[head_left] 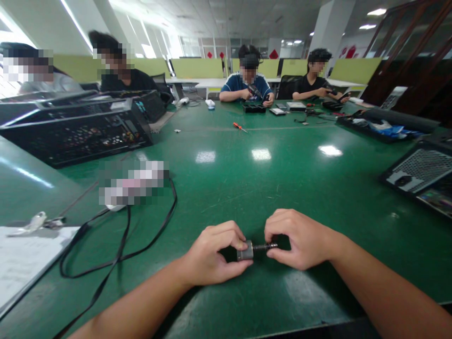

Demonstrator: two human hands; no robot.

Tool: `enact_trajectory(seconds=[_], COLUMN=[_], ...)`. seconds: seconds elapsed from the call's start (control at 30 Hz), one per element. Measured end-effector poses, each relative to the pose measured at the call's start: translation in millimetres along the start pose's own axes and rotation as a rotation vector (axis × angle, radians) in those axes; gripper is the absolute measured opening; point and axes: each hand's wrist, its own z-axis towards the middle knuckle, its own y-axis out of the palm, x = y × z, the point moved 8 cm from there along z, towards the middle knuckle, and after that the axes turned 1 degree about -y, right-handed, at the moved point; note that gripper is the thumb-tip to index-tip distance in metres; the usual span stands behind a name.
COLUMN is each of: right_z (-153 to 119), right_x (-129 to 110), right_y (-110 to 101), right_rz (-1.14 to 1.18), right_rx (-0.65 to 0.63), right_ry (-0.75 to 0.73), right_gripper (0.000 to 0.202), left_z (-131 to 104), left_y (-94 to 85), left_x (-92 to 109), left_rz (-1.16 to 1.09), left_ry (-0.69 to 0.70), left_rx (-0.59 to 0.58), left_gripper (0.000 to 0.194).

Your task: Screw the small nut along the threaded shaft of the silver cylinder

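My left hand [221, 254] grips a small grey metal block [246, 251] between thumb and fingers, low over the green table. Out of the block's right side sticks a thin dark rod [260, 247], lying roughly level, with a ribbed or coiled end. Thumb and forefinger of my right hand [300, 240] close around that ribbed end from above and below. The exact kind of part is too small to make out.
A black lanyard [123, 235] with a blurred badge loops at left, near papers [31, 263] and keys [37, 223]. Open computer cases stand at left [88, 132] and right [423, 174]. An orange screwdriver [239, 126] lies farther back. Several people sit around the table.
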Motion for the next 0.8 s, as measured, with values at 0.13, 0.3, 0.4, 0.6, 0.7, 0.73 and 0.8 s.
enact_trajectory(seconds=[0.13, 0.3, 0.4, 0.6, 0.7, 0.73, 0.8], right_z=[-0.3, -0.8, -1.2, -2.9, -2.9, -2.9, -2.8], right_x=[0.9, 1.0, 1.0, 2.2, 1.9, 1.9, 1.9], right_y=[-0.1, -0.2, -1.0, -6.3, -7.3, -7.2, -6.9], right_rz=[-0.006, -0.011, -0.017, -0.017, -0.014, -0.014, -0.014], right_rx=[0.004, -0.003, -0.012, -0.012, -0.016, -0.018, -0.020], right_ry=[-0.001, 0.003, 0.006, 0.023, 0.023, 0.022, 0.022], right_gripper=[0.008, 0.009, 0.008, 0.007, 0.007, 0.007, 0.007], left_z=[0.2, 0.0, -0.2, 0.2, 0.3, 0.4, 0.3], left_y=[-0.7, -1.2, -0.5, -2.0, -2.9, -2.9, -3.0], left_x=[0.7, 0.6, 0.3, -0.5, -0.5, -0.4, -0.3], left_rz=[0.002, 0.006, 0.002, 0.000, 0.011, 0.014, 0.017], left_ry=[0.012, 0.013, 0.014, 0.009, 0.005, 0.005, 0.003], left_rx=[0.003, 0.005, 0.000, 0.011, 0.015, 0.013, 0.012], left_gripper=[0.020, 0.020, 0.020, 0.021, 0.021, 0.021, 0.021])
